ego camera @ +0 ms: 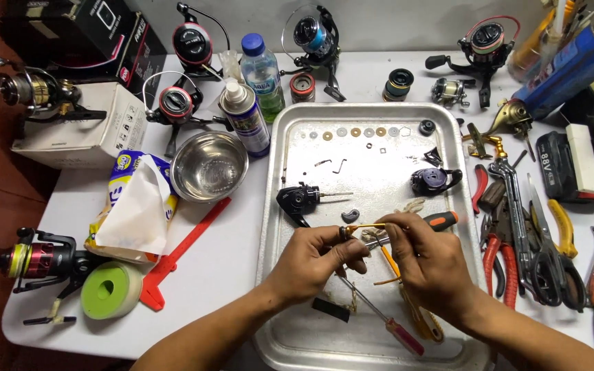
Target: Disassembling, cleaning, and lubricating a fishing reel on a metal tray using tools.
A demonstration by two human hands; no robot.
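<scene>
Both hands work over a metal tray (276,227). My left hand (321,261) pinches a small dark reel part between thumb and fingers. My right hand (427,264) grips a thin yellowish brush or pick whose tip touches that part. An orange-and-black handled tool (441,220) lies just behind the right hand. On the tray rest a black reel body (298,200), a dark rotor piece (433,180), a row of small washers (355,132) and a red-handled screwdriver (393,330).
Left of the tray stand a steel bowl (209,166), a spray can (245,118), a water bottle (262,75), a tissue pack (135,206) and a green tape roll (110,290). Several fishing reels line the back. Pliers, wrenches and scissors (531,233) crowd the right.
</scene>
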